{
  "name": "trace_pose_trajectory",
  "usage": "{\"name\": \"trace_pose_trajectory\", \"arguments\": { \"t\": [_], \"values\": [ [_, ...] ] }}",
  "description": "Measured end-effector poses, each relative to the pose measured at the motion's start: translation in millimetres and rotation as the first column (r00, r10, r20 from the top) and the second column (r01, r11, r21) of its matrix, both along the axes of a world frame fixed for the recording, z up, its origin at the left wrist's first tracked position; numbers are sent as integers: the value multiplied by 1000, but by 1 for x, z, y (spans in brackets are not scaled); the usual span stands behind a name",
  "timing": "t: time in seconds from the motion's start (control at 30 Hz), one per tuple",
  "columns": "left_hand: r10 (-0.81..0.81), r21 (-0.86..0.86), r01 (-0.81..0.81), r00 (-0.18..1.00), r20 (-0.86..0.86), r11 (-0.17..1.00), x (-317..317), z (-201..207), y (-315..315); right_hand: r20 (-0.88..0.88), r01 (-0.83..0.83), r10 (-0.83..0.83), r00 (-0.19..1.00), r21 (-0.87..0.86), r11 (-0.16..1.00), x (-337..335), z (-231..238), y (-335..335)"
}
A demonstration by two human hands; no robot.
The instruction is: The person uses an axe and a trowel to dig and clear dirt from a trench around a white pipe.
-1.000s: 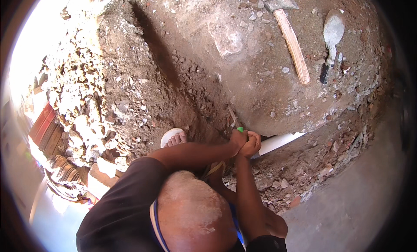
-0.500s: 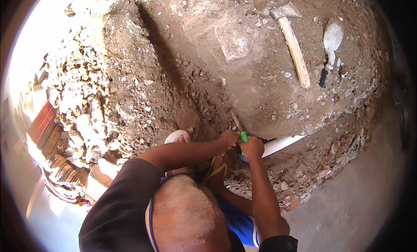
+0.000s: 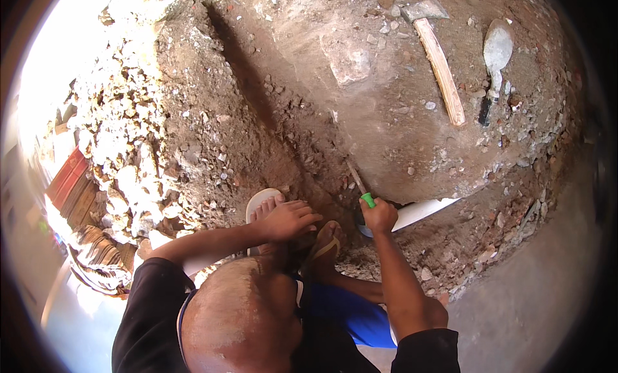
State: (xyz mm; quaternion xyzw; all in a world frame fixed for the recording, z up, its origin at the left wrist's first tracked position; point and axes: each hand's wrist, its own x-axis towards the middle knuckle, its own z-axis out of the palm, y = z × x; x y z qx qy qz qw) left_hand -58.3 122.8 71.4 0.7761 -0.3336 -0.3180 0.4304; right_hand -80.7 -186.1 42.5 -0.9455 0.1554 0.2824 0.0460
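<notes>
– Left hand (image 3: 293,220) shifted off the green-handled tool (image 3: 367,200) to beside the left foot (image 3: 263,209), loosely open, looks empty. Right?
– Right hand (image 3: 380,215) grips the tool, at the dirt bank's (image 3: 393,131) lower edge.
– Progress?
– Groove (image 3: 244,77) cut, rubble (image 3: 296,112) left inside. White pipe (image 3: 425,212) partly exposed; bank overhang probably blocks access.
– Nearby?
– Axe (image 3: 441,74), trowel (image 3: 498,46), bank's upper right corner.
</notes>
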Motion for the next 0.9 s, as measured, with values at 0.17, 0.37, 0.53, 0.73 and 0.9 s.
{"name": "trace_pose_trajectory", "arguments": {
  "t": [0.17,0.37,0.53,0.73,0.9],
  "values": [
    [26,-121,-18,997,72,993,1,6,10,142,-25,20,990,33,999,-21,-20,-12],
    [13,-108,0,993,117,994,2,1,4,123,-18,8,992,79,997,-31,-38,-30],
    [-12,-83,16,999,53,996,7,8,5,-39,-21,27,999,149,989,-18,-28,-30],
    [48,122,-34,993,-112,992,11,12,5,-139,-96,93,986,-11,995,-17,-23,-7],
    [-115,278,134,990,-82,951,86,68,31,-41,-202,200,979,-43,978,-23,-33,-20]
  ]
}}
